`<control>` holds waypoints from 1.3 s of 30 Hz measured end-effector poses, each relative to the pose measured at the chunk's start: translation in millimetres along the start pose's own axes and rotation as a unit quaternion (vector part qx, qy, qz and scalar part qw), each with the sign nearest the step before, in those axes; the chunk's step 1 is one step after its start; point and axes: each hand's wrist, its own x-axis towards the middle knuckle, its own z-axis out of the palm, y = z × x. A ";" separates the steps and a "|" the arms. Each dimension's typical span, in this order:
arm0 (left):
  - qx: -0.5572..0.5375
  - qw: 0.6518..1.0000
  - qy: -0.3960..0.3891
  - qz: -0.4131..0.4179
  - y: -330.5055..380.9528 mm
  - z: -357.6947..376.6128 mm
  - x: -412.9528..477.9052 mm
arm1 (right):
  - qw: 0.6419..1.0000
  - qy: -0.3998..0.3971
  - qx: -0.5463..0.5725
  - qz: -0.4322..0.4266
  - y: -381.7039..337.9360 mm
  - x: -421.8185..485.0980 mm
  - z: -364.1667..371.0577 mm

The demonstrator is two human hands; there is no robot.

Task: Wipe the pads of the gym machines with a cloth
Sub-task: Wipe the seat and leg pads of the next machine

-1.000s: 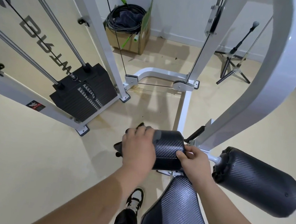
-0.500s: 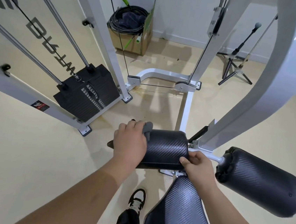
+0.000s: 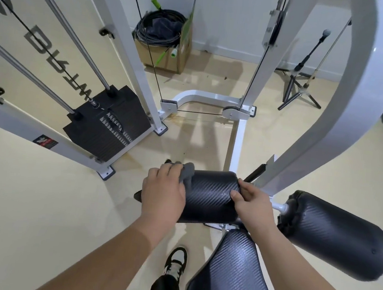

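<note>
The left hand (image 3: pixel 164 194) is curled over a grey cloth (image 3: pixel 189 171), which is pressed against the far left end of the left roller pad (image 3: pixel 211 194). The right hand (image 3: pixel 254 203) is closed round that pad's right end, with the thumb laid on its near face. The pads are carried by a white machine frame (image 3: pixel 354 114) rising on the right. The right roller pad (image 3: pixel 337 235) is set beyond the frame, apart from both hands, and the seat pad (image 3: pixel 230 279) lies nearest. Little of the cloth is shown past the fingers. If the roller is free on its axle, it could be turned by the wiping pressure, so that one strip is rubbed twice and the underside is missed. The bunched cloth could also be pushed off the pad's end.
</note>
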 end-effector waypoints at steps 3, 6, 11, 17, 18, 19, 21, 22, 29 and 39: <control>0.008 0.997 -0.034 0.063 59.6 12.7 14.5 | 1.000 0.006 0.007 0.009 -0.9 3.1 0.4; -0.034 0.977 -0.105 0.180 99.9 30.8 10.5 | 1.000 -0.005 0.015 0.006 4.3 1.0 -5.9; -0.079 0.958 -0.117 0.251 50.4 18.7 -8.6 | 0.998 0.002 0.054 0.010 18.8 -17.5 -8.9; -0.043 0.993 0.004 0.111 -4.2 11.0 -38.1 | 0.997 0.010 -0.060 0.045 1.8 -25.8 -14.7; -0.052 0.996 0.020 0.073 2.7 13.1 -35.0 | 0.995 0.015 -0.091 0.040 -6.1 -23.9 -13.7; -0.060 0.997 0.027 0.050 13.5 15.4 -32.4 | 0.993 0.013 -0.110 0.029 -12.2 -22.9 -11.4; -0.067 0.994 0.021 0.086 36.5 20.1 -28.7 | 0.993 0.004 -0.118 0.007 -16.2 -18.5 -3.5; -0.067 0.988 0.009 0.139 42.8 22.0 -27.8 | 0.993 0.005 -0.117 0.005 -14.4 -16.2 -1.8; -0.035 0.994 -0.063 0.082 -12.5 -7.4 28.4 | 0.992 -0.028 -0.114 0.051 -8.2 -6.1 -6.9; -0.055 0.962 -0.103 0.248 83.4 30.3 0.0 | 0.992 -0.015 -0.111 0.058 7.0 -19.1 -7.3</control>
